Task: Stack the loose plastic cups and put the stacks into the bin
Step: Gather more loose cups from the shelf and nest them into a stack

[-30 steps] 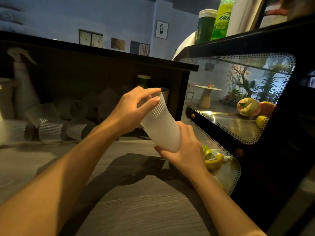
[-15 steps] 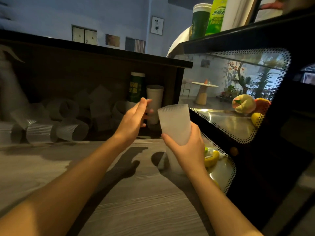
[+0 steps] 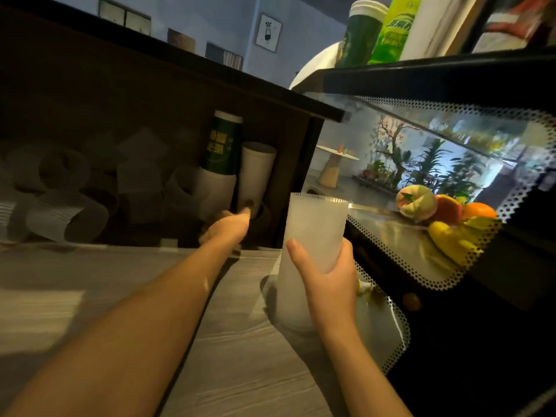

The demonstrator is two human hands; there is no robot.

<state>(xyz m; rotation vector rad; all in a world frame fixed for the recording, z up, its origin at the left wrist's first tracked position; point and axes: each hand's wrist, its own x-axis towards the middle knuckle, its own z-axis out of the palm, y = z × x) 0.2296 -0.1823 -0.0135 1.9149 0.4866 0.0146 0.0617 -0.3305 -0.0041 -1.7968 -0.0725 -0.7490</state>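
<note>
Translucent white ribbed plastic cup stack [image 3: 313,236] stands upright, mouth up, long axis near vertical, its base at or just above the pale wood-grain bench [image 3: 234,365]; contact with the top cannot be told. Right hand [image 3: 328,284] is wrapped round its lower half, thumb across the near face, fingers hidden behind. Left hand [image 3: 227,225] is stretched forward into the dark recess under the black shelf [image 3: 180,60]; it is blurred and shaded, so whether its fingers are spread or closing on anything cannot be told. Loose clear ribbed cups [image 3: 69,216] lie on their sides along the back of the recess, long axes roughly level, mouths facing different ways, well to the left of the left hand. Just past its fingertips stand a tall white paper cup [image 3: 257,176] and a green printed cup column [image 3: 222,145] on a white base. Judgement: the left hand is the nearer one for the next pick, the right serving as holder. Right of the stack, a black display case [image 3: 451,311] with a dotted glass edge holds pieces of fruit [image 3: 445,215]. No bin in view.
</note>
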